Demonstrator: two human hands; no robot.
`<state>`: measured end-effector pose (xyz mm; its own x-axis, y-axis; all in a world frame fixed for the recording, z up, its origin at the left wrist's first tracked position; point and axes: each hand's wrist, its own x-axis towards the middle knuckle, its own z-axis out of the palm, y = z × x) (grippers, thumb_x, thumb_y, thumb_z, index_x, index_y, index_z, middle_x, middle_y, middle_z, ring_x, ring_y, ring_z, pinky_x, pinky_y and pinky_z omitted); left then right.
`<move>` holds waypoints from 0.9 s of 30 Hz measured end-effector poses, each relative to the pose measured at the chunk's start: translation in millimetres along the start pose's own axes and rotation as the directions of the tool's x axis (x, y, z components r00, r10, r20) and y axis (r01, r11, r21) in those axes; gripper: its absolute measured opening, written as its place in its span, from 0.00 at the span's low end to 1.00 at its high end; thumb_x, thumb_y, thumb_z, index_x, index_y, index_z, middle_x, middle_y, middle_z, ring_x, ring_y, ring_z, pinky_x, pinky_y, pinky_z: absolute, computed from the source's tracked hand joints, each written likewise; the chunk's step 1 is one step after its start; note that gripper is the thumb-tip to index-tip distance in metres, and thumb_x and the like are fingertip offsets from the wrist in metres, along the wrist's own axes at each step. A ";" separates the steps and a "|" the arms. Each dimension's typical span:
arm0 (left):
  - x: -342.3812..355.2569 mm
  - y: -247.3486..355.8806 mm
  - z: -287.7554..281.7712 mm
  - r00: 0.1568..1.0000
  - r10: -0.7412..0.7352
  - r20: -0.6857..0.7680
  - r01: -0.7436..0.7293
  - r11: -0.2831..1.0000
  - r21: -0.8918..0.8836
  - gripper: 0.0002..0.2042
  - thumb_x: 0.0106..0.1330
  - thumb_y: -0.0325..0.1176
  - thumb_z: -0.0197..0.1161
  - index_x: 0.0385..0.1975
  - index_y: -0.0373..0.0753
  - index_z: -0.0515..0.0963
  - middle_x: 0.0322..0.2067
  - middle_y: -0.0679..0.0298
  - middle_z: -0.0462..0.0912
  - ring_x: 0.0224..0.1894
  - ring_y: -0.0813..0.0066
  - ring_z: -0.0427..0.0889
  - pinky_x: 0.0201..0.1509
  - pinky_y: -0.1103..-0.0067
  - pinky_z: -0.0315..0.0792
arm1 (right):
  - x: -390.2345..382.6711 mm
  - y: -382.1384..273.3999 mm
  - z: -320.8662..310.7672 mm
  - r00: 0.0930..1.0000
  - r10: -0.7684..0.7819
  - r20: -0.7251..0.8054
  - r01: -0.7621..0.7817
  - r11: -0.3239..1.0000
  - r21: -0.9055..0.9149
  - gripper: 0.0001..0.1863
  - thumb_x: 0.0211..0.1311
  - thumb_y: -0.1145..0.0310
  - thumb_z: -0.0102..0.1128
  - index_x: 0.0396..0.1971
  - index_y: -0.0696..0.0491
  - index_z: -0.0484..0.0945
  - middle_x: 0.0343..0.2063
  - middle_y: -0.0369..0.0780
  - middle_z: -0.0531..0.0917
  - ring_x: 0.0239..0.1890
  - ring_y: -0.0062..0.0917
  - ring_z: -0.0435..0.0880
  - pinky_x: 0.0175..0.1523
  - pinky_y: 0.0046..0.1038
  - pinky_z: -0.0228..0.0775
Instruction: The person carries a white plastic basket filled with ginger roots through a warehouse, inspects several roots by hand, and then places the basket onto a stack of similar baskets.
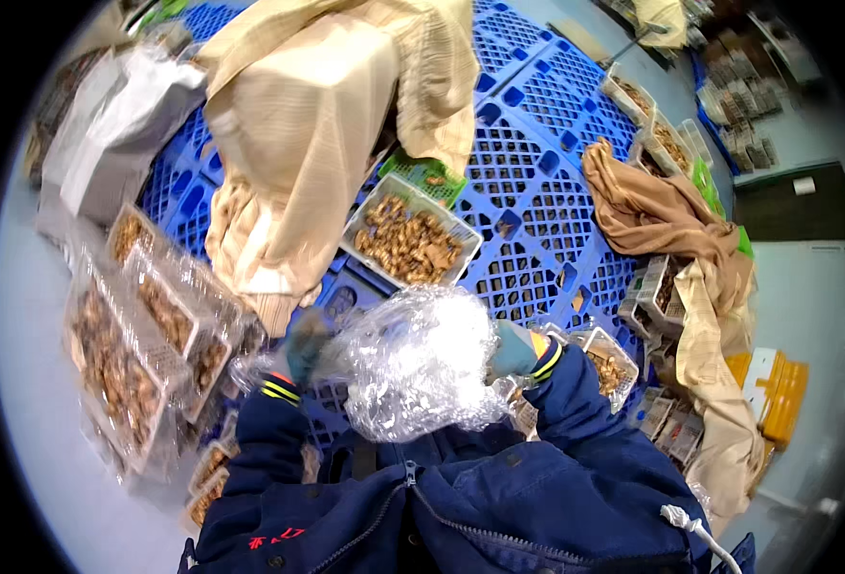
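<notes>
A crumpled bundle of clear plastic film is spread between my two gloved hands, in front of my dark blue jacket. My left hand, in a grey-green glove and slightly blurred, grips its left side, and some film trails past that wrist. On the opposite side my right hand has hold of the film, its fingers partly hidden behind the shiny folds. Just beyond the film sits a white basket filled with small brown lumpy pieces. A green basket stands against its far side.
Blue plastic pallets lie beneath. Cream cloth drapes a tall stack ahead. Film-wrapped baskets stand at left, near a white sack. Brown cloth covers baskets at right, with a yellow box beyond.
</notes>
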<state>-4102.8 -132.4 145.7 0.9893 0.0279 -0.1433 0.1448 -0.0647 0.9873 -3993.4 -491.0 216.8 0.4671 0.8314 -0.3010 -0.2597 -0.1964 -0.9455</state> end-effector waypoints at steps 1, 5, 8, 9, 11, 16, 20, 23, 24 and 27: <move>25.8 -8.2 32.5 0.975 -0.120 0.185 0.155 0.969 -0.191 0.26 0.65 0.47 0.51 0.56 0.34 0.62 0.51 0.54 0.69 0.52 0.69 0.70 0.56 0.75 0.65 | -11.4 1.2 -22.8 0.995 0.030 -0.092 -0.034 0.998 -0.051 0.23 0.36 0.72 0.68 0.38 0.59 0.76 0.30 0.39 0.81 0.33 0.19 0.77 0.40 0.25 0.69; 81.2 52.4 203.1 0.896 -0.114 0.429 0.325 0.827 -0.458 0.40 0.58 0.62 0.50 0.62 0.38 0.53 0.57 0.57 0.63 0.56 0.65 0.65 0.58 0.68 0.64 | -46.6 -7.8 -90.3 0.824 0.142 -0.549 -0.038 0.980 0.196 0.23 0.43 0.72 0.65 0.44 0.58 0.72 0.36 0.39 0.80 0.37 0.20 0.76 0.43 0.24 0.69; 144.3 54.0 246.6 0.667 0.094 0.739 0.642 0.430 -0.634 0.36 0.60 0.59 0.49 0.61 0.38 0.53 0.57 0.57 0.64 0.56 0.64 0.67 0.56 0.66 0.65 | -51.8 14.8 -114.1 0.462 0.031 -0.886 0.073 0.995 0.073 0.21 0.44 0.72 0.64 0.41 0.63 0.73 0.33 0.42 0.81 0.36 0.23 0.79 0.42 0.24 0.71; 162.0 77.5 272.5 0.764 -0.022 0.645 0.507 0.639 -0.578 0.34 0.61 0.56 0.50 0.60 0.38 0.55 0.54 0.58 0.67 0.52 0.66 0.69 0.53 0.69 0.67 | -57.9 5.1 -123.7 0.400 0.147 -0.905 0.210 0.946 0.246 0.22 0.46 0.72 0.63 0.43 0.62 0.72 0.37 0.43 0.80 0.40 0.25 0.79 0.45 0.26 0.70; 188.8 91.3 313.2 0.881 -0.125 0.457 0.315 0.875 -0.368 0.28 0.62 0.49 0.54 0.54 0.35 0.62 0.45 0.60 0.73 0.42 0.72 0.74 0.45 0.76 0.70 | -53.7 65.7 -156.3 0.395 0.209 -0.895 0.186 0.935 0.301 0.21 0.45 0.73 0.62 0.43 0.62 0.72 0.38 0.42 0.80 0.41 0.25 0.78 0.45 0.28 0.71; 264.9 9.5 351.5 0.854 -0.071 0.516 0.183 0.968 -0.170 0.20 0.56 0.27 0.60 0.49 0.32 0.69 0.44 0.62 0.76 0.42 0.74 0.75 0.47 0.78 0.69 | -53.1 -31.3 -177.2 0.355 -0.117 -0.927 -0.188 0.963 -0.194 0.19 0.36 0.67 0.64 0.33 0.58 0.76 0.27 0.48 0.78 0.33 0.45 0.77 0.38 0.39 0.69; 329.9 99.2 408.0 0.811 -0.119 0.573 0.349 0.884 -0.311 0.18 0.60 0.33 0.55 0.48 0.31 0.70 0.45 0.58 0.75 0.45 0.71 0.75 0.50 0.76 0.69 | -63.3 -39.3 -259.3 0.405 -0.374 -0.835 -0.232 0.841 -0.489 0.15 0.37 0.70 0.60 0.31 0.57 0.75 0.24 0.46 0.78 0.30 0.43 0.78 0.35 0.36 0.70; 400.8 102.0 408.4 0.822 -0.179 0.540 0.450 0.786 -0.424 0.22 0.59 0.44 0.54 0.42 0.28 0.74 0.44 0.55 0.76 0.47 0.67 0.74 0.53 0.73 0.67 | -41.5 -69.7 -315.4 0.467 -0.579 -0.669 0.095 0.785 -0.612 0.16 0.41 0.72 0.60 0.34 0.58 0.75 0.33 0.47 0.78 0.39 0.40 0.77 0.41 0.32 0.71; 424.0 121.3 409.2 0.797 -0.203 0.569 0.506 0.738 -0.446 0.23 0.59 0.44 0.54 0.42 0.28 0.74 0.43 0.54 0.76 0.48 0.66 0.74 0.53 0.72 0.67 | -36.4 -77.1 -340.2 0.473 -0.667 -0.575 0.167 0.709 -0.685 0.17 0.41 0.72 0.61 0.35 0.59 0.75 0.33 0.48 0.78 0.40 0.40 0.77 0.43 0.32 0.71; 503.3 151.8 410.0 0.935 0.000 0.354 0.119 0.943 -0.312 0.18 0.60 0.36 0.54 0.46 0.30 0.71 0.43 0.55 0.76 0.48 0.65 0.73 0.54 0.72 0.67 | -33.2 -119.2 -395.8 0.615 -0.650 -0.447 0.238 0.693 -0.681 0.20 0.43 0.72 0.63 0.40 0.61 0.73 0.36 0.50 0.78 0.42 0.41 0.77 0.44 0.33 0.71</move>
<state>-3575.4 -537.2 195.6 0.9315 -0.3274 -0.1584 0.2480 0.2535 0.9350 -3643.4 -701.0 290.4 0.8336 0.4064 0.3742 0.5066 -0.2922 -0.8112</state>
